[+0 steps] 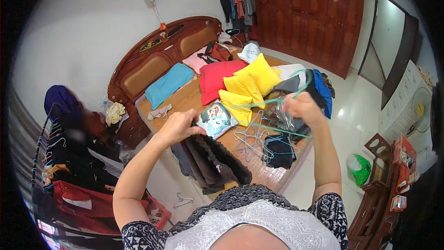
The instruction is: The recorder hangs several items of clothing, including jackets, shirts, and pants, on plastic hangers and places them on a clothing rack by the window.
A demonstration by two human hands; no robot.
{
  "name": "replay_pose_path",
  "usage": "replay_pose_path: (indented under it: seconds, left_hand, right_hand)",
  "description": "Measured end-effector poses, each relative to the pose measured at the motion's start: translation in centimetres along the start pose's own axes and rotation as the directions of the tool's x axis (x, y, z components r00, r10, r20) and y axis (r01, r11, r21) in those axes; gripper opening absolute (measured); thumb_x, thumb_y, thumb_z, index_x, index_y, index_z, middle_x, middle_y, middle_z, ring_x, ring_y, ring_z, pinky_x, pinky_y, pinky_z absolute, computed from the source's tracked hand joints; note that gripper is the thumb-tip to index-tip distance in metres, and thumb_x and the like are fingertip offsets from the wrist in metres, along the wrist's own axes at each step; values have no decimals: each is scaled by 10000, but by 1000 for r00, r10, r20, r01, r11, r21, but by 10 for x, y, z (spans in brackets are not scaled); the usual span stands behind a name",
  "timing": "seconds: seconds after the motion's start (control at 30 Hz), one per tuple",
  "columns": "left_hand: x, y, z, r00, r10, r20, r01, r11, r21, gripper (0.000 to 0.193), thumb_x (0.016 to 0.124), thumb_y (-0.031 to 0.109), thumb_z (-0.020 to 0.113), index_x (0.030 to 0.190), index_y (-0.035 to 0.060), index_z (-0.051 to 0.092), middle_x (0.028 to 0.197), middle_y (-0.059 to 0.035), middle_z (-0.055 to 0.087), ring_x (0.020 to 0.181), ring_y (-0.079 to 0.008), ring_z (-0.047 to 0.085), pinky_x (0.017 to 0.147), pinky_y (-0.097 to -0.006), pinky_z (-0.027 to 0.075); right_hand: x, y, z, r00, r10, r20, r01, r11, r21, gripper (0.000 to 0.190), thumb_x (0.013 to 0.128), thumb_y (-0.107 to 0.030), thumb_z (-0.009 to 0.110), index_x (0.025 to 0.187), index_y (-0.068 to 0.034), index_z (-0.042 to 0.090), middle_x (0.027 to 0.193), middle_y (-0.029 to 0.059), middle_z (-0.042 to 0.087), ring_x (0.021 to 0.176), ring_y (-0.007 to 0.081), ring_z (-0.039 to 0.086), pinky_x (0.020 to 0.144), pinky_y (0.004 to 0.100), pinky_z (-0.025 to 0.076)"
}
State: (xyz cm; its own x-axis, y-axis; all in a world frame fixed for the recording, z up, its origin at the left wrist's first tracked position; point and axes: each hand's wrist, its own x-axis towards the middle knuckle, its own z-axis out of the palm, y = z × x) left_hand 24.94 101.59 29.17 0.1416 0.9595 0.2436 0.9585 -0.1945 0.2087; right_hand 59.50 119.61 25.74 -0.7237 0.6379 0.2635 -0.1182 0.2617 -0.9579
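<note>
My left hand [181, 126] grips the top of a dark brown garment [211, 161], which hangs down in front of the bed's near edge. A motion-blurred green clothes hanger [305, 85] is in my right hand [302, 108], raised over the right side of the bed. Below my hands, several wire and plastic hangers [251, 140] lie tangled on the bed [277, 180]. Beside them is a folded dark garment [279, 152]. A pillow with a printed cartoon figure [216, 119] sits just past my left hand.
Yellow cushions [262, 73], a red cushion [216, 76] and a blue pillow [170, 83] lie farther up the bed. Clothes [321, 90] pile at its right edge. A loaded clothes rack [41, 139] stands left. A white hanger [182, 200] and a green bag [360, 170] are on the floor.
</note>
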Motion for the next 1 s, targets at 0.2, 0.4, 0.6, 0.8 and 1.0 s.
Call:
replay_pose_path:
  seconds: [0.2, 0.4, 0.6, 0.8, 1.0]
  left_hand:
    - [32, -10, 9, 931, -325, -166, 287, 934, -213, 309, 765, 242, 712, 704, -33, 588, 561, -94, 544, 531, -142, 494, 521, -325, 420]
    - [49, 14, -4, 937, -289, -196, 226, 930, -291, 269, 788, 205, 695, 687, -15, 578, 573, -18, 519, 555, -80, 458, 505, -283, 394]
    - [23, 14, -25, 916, -335, -219, 235, 894, -382, 309, 770, 227, 703, 673, -32, 568, 561, -72, 516, 547, -116, 474, 510, -309, 402]
    - [-42, -49, -38, 952, -305, -29, 260, 853, -452, 352, 753, 250, 724, 618, -13, 534, 607, -29, 490, 710, -111, 508, 629, -280, 419]
    - [-51, -77, 9, 948, -92, 305, 292, 639, -711, 885, 618, 415, 819, 1262, 2, 374, 1145, -132, 520, 1070, -198, 508, 918, -323, 411]
  right_hand:
    - [-29, 47, 9, 938, -74, -338, -27, 959, -282, 130, 832, -162, 624, 822, -33, 620, 770, 20, 617, 667, 91, 550, 627, 237, 439]
    - [-23, 125, 123, 965, 98, -242, -190, 901, -390, 731, 595, -250, 837, 1170, 19, 476, 1063, 158, 594, 958, 241, 598, 837, 348, 466]
    - [0, 155, 164, 965, -74, -252, -95, 795, -599, 447, 666, -338, 729, 883, -23, 498, 793, 229, 589, 780, 407, 591, 662, 467, 459]
    - [55, 81, 111, 987, -121, -103, 56, 873, -485, 235, 650, -170, 606, 735, -10, 457, 706, 180, 540, 690, 296, 549, 632, 378, 427]
    - [111, 25, 138, 915, -343, 212, 389, 890, -240, 124, 656, -71, 547, 702, -41, 436, 622, 73, 425, 613, 208, 450, 620, 309, 374]
